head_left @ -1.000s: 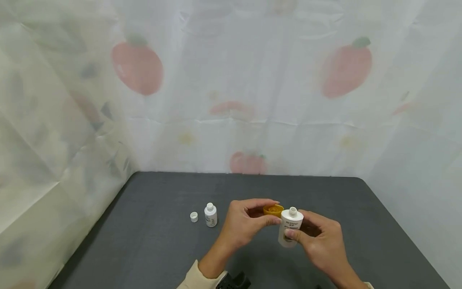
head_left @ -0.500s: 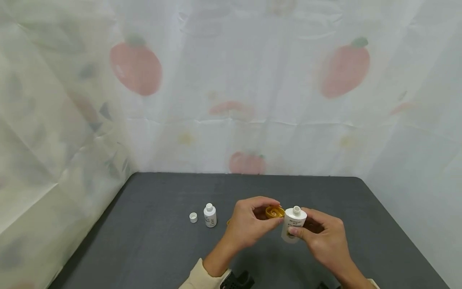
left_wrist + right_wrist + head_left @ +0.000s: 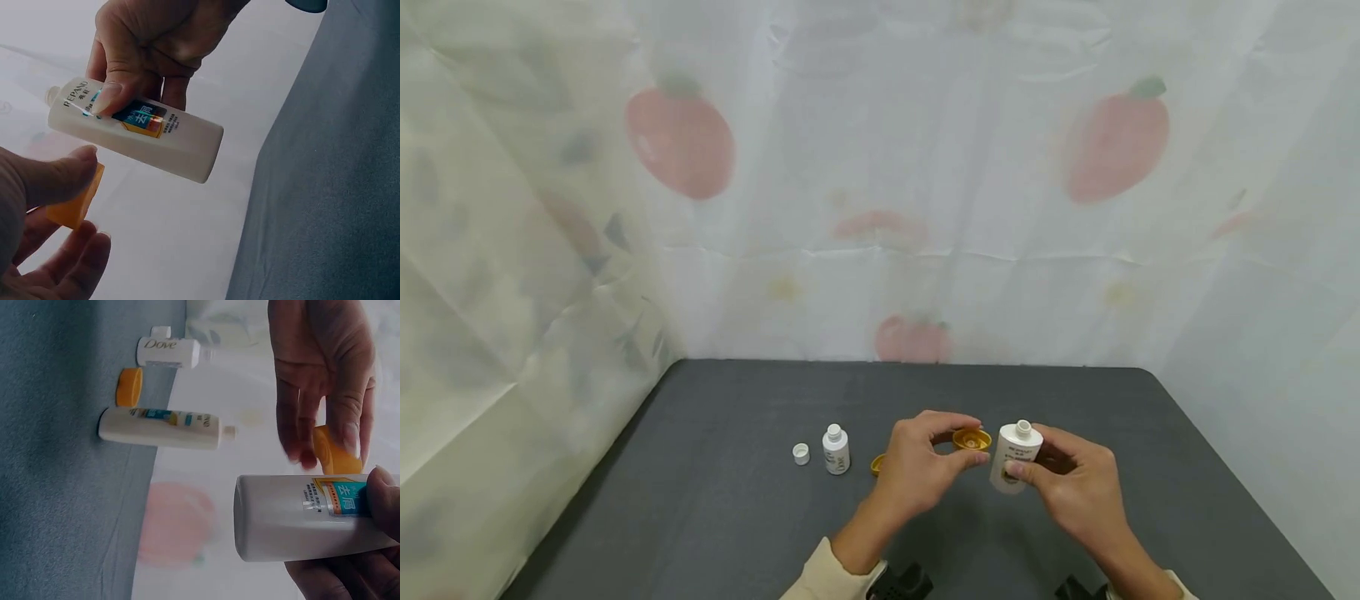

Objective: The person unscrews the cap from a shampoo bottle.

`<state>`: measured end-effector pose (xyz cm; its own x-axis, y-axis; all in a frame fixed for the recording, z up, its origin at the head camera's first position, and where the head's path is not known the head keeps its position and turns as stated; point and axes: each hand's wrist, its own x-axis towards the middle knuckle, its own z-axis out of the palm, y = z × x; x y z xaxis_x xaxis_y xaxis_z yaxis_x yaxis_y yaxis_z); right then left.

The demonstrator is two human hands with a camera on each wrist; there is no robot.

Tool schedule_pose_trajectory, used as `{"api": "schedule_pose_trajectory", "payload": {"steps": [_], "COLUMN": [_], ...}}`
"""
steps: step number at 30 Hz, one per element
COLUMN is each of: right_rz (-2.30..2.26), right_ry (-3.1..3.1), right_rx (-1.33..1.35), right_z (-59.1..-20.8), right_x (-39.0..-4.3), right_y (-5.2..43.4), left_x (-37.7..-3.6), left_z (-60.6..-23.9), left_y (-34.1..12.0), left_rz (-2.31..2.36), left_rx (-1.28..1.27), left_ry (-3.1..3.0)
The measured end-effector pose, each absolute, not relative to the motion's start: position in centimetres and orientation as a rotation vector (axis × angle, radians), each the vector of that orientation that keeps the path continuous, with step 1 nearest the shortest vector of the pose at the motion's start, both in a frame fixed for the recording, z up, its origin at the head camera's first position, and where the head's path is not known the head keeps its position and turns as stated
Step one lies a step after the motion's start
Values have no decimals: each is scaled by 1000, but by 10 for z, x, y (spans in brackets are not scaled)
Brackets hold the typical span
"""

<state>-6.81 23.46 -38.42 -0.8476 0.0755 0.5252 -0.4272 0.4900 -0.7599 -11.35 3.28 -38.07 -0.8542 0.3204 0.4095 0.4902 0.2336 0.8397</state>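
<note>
In the head view my left hand (image 3: 922,460) pinches a yellow bottle cap (image 3: 972,440) between thumb and fingers, its hollow underside facing up. My right hand (image 3: 1078,483) grips a white shampoo bottle (image 3: 181,140) around its body, thumb across the label. The bottle's narrow neck (image 3: 1023,427) is bare. A gap shows between cap and bottle in the left wrist view, both held above the table. A second yellow cap (image 3: 129,387) lies on the table beside another uncapped white bottle (image 3: 169,428), which the left hand hides from the head camera.
A small white Dove bottle (image 3: 836,450) stands uncapped left of the hands, with a white cap (image 3: 801,453) beside it. The dark grey table (image 3: 737,533) reaches back to a pale curtain (image 3: 970,208) printed with fruit; more curtain hangs at the left.
My right hand has shifted right and slightly up with the bottle, parting it from the cap. The left hand has edged right, uncovering part of the yellow cap on the table.
</note>
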Motion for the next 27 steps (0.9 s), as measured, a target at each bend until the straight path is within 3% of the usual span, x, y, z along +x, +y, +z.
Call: {"api": "schedule_pose_trajectory", "payload": {"steps": [10,27], "right_rz": [1339,1331], "right_ry": [-2257,-2314], "right_rx": [229,127], "right_z": [-390,-397], "right_x": [-73,-82], "right_y": [238,243], "left_x": [-115,-119], "left_z": [-387,-393], "left_y": [38,44], "left_rz": [-1572,-1321], "left_rx": [-664,-718], "left_ry": [-2401,-2437]}}
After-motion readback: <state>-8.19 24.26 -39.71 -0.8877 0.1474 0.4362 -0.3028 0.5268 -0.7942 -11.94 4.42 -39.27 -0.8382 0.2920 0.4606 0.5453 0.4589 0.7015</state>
